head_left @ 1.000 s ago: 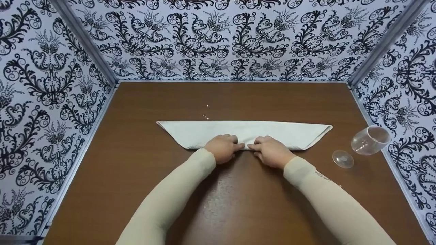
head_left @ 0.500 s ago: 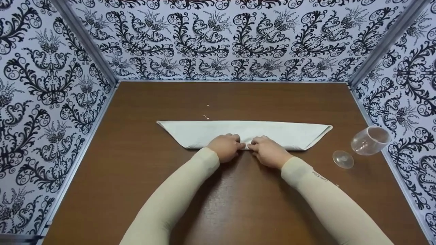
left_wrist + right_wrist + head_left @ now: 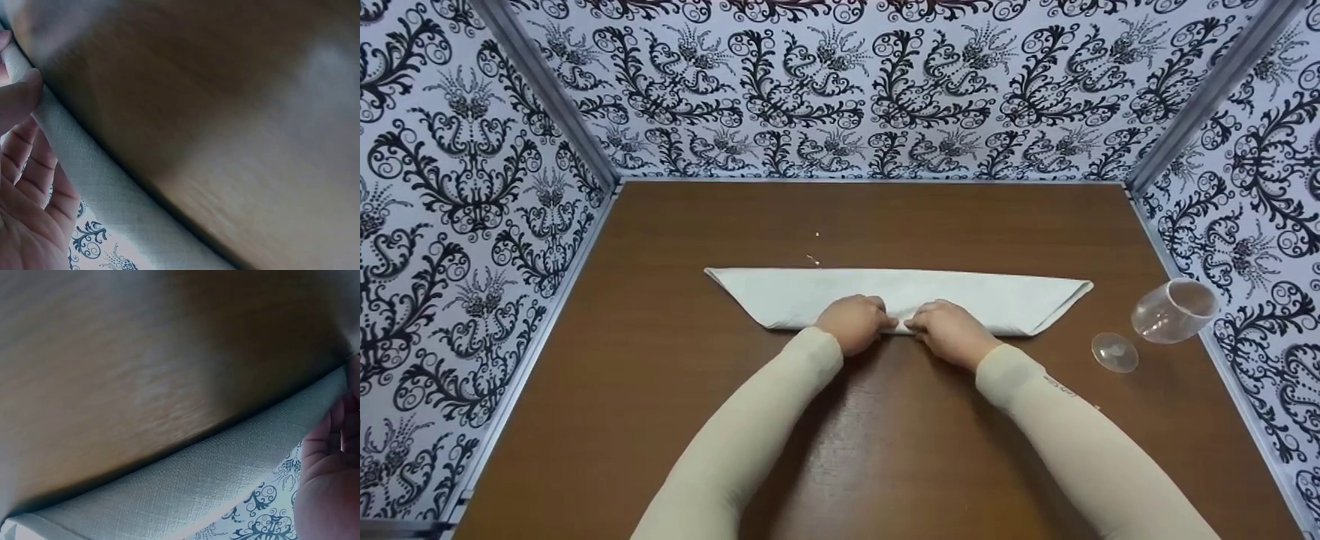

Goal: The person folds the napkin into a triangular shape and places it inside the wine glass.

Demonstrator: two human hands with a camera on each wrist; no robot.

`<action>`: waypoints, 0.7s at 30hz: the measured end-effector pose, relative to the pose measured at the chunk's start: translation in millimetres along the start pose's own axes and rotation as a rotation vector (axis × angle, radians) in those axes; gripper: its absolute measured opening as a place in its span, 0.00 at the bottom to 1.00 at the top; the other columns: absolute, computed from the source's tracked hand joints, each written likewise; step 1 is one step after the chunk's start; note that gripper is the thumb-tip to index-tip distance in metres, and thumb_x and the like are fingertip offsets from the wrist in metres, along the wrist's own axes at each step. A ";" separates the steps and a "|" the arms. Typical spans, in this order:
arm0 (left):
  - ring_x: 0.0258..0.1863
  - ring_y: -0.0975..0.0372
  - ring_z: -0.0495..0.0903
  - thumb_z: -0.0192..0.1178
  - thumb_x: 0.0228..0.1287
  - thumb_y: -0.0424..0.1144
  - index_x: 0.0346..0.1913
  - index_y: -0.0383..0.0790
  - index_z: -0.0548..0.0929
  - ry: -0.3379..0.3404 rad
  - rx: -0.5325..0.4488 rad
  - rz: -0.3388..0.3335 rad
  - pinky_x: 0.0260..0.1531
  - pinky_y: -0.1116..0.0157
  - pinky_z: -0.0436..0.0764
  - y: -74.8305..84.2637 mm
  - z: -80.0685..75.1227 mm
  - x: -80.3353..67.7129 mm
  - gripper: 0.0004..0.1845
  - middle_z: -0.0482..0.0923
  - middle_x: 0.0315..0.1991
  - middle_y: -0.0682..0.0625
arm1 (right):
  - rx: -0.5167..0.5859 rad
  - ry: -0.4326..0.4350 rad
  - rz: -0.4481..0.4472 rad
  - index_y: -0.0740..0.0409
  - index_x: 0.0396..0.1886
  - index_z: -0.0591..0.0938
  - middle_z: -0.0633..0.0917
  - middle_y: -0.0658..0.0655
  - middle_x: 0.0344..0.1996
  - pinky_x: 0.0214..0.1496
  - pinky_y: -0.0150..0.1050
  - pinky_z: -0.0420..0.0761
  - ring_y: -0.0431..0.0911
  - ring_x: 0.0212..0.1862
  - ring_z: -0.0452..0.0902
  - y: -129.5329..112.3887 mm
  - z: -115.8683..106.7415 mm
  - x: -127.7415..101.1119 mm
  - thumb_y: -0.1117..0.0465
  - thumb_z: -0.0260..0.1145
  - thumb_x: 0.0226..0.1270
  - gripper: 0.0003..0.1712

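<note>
A white cloth napkin (image 3: 997, 298), folded into a long strip with slanted ends, lies flat across the middle of the table. My left hand (image 3: 853, 324) pinches its near edge just left of centre; in the left wrist view the thumb presses the front of the fold and the other fingers lie behind it. The right hand (image 3: 956, 332) pinches the same edge a short way to the right, with only a narrow bit of bunched cloth between the two hands. In the right wrist view the napkin (image 3: 197, 478) runs to the right fingers, whose tips are partly cut off.
On the right side of the brown table (image 3: 847, 465) is a clear stemmed glass (image 3: 1170, 315), its round foot nearer me and its stem hard to make out. Tiny white specks lie beyond the napkin. Patterned walls (image 3: 840, 90) enclose the back and sides.
Both hands stay on the napkin's near edge. The left hand has shifted slightly right, and the right wrist has come slightly inward. The napkin's right end sits slightly nearer me.
</note>
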State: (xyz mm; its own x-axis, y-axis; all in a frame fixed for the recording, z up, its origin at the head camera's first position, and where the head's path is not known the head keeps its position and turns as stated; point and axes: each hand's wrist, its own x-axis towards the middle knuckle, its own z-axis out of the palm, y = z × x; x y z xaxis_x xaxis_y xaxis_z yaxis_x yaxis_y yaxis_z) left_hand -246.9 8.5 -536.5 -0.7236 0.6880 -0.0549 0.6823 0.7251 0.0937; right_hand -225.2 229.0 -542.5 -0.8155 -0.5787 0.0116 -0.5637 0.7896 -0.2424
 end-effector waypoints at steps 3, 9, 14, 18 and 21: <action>0.47 0.56 0.88 0.69 0.71 0.41 0.54 0.60 0.92 0.033 0.003 -0.020 0.50 0.57 0.87 1.3 3.5 -0.1 0.13 0.88 0.48 0.55 | -0.005 -0.002 0.014 0.56 0.56 0.91 0.92 0.55 0.50 0.61 0.50 0.84 0.54 0.54 0.86 -4.1 -0.3 -1.2 0.64 0.67 0.76 0.14; 0.45 0.56 0.89 0.64 0.75 0.45 0.49 0.58 0.94 0.075 -0.027 -0.042 0.50 0.57 0.87 2.1 7.2 0.5 0.10 0.90 0.44 0.54 | -0.012 0.023 0.003 0.58 0.54 0.91 0.92 0.55 0.50 0.60 0.50 0.85 0.54 0.53 0.87 -5.8 1.8 -2.9 0.64 0.65 0.77 0.13; 0.49 0.57 0.89 0.61 0.77 0.45 0.51 0.57 0.93 0.047 -0.063 -0.077 0.54 0.57 0.86 2.3 5.3 1.4 0.11 0.91 0.47 0.54 | 0.003 0.022 0.025 0.61 0.54 0.90 0.92 0.57 0.51 0.62 0.52 0.84 0.55 0.56 0.87 -4.4 2.5 -2.4 0.66 0.63 0.77 0.13; 0.54 0.56 0.88 0.60 0.78 0.39 0.56 0.56 0.92 0.002 -0.123 -0.122 0.59 0.57 0.85 2.1 1.4 2.9 0.14 0.91 0.52 0.53 | 0.068 0.021 0.085 0.59 0.54 0.89 0.91 0.58 0.51 0.63 0.54 0.83 0.56 0.57 0.87 -3.1 3.5 0.5 0.66 0.61 0.78 0.13; 0.58 0.55 0.87 0.59 0.79 0.37 0.59 0.54 0.90 -0.029 -0.201 -0.175 0.63 0.57 0.83 1.3 -1.9 3.3 0.15 0.90 0.56 0.52 | 0.116 0.035 0.130 0.57 0.52 0.87 0.91 0.57 0.48 0.61 0.54 0.83 0.55 0.55 0.87 -1.9 4.8 2.7 0.65 0.61 0.79 0.10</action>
State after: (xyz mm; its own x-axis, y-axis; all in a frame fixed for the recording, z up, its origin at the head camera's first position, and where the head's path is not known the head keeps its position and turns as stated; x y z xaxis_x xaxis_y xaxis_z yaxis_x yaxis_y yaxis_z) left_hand -248.5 11.6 -534.7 -0.8233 0.5556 -0.1158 0.5108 0.8143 0.2757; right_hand -225.7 225.1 -546.6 -0.8858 -0.4640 0.0064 -0.4359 0.8272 -0.3545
